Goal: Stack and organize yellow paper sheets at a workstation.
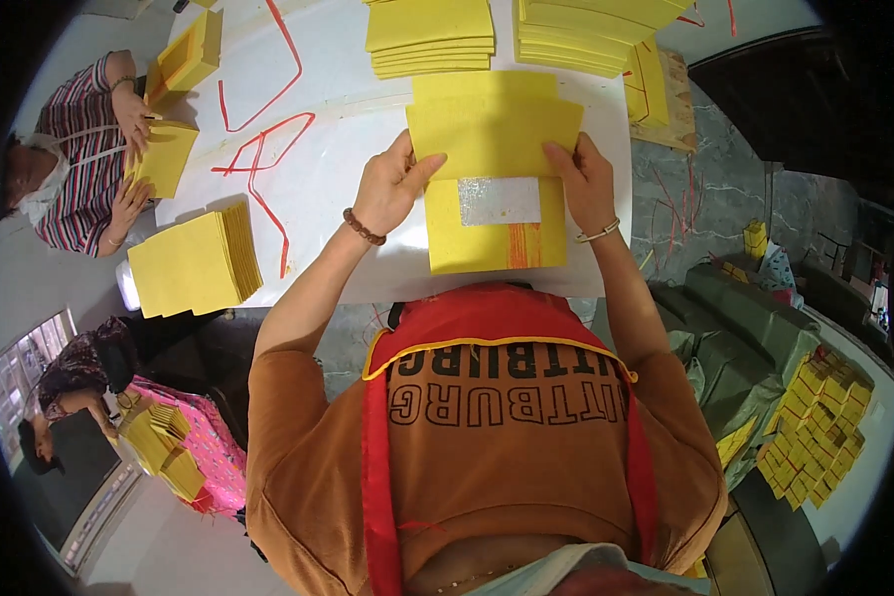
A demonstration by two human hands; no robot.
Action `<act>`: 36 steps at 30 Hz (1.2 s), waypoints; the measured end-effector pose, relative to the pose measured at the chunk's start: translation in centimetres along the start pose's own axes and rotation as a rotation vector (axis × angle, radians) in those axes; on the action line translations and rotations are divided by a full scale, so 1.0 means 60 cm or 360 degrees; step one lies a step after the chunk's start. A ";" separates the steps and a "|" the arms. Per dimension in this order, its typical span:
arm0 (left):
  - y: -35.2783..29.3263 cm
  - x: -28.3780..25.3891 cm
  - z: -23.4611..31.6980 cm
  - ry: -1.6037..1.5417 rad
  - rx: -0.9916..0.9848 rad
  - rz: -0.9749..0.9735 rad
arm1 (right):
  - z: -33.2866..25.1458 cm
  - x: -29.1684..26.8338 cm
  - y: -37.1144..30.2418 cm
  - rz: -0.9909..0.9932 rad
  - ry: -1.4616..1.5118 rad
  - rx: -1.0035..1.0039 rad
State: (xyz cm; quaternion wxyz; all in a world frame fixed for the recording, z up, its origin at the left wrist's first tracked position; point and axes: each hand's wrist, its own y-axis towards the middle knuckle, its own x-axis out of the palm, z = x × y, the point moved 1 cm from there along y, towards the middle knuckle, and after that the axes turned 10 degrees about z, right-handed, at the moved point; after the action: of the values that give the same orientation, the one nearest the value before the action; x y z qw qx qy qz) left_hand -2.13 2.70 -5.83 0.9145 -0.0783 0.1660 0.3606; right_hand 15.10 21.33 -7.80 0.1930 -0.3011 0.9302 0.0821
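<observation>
My left hand (391,185) and my right hand (586,183) grip the two side edges of a sheaf of yellow paper (495,134), thumbs on top and fingers curled under. Just nearer to me, a yellow sheet with a silver foil rectangle (499,202) and an orange-red striped print (523,244) lies by the table's front edge, looking like joss paper. The held sheaf overlaps its far part. Another yellow layer shows beyond the sheaf's far edge; whether it belongs to the same bundle I cannot tell.
Yellow paper stacks (431,40) (596,35) stand at the table's far side, another stack (197,260) at its left corner. Red strips (268,214) lie on the white table (358,129). At left, one person (79,149) handles yellow paper; another works lower down. Yellow bundles (815,427) are piled at right.
</observation>
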 end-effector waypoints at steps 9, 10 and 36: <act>0.034 0.022 0.011 0.0335 -0.0027 0.0281 | -0.020 0.034 0.028 0.0310 0.0038 0.0104; 0.034 0.023 0.015 0.0331 -0.0051 0.0266 | -0.023 0.035 0.027 0.0296 0.0069 0.0067; 0.036 0.070 0.051 0.1186 0.1176 -0.0333 | -0.023 0.044 0.047 0.0354 -0.0343 0.0105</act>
State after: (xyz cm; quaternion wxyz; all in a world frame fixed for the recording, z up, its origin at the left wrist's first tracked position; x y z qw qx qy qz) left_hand 0.03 7.74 -4.54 0.7911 0.1101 0.5868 0.1328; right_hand 11.04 21.83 -7.50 0.2913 -0.1791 0.9339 0.1042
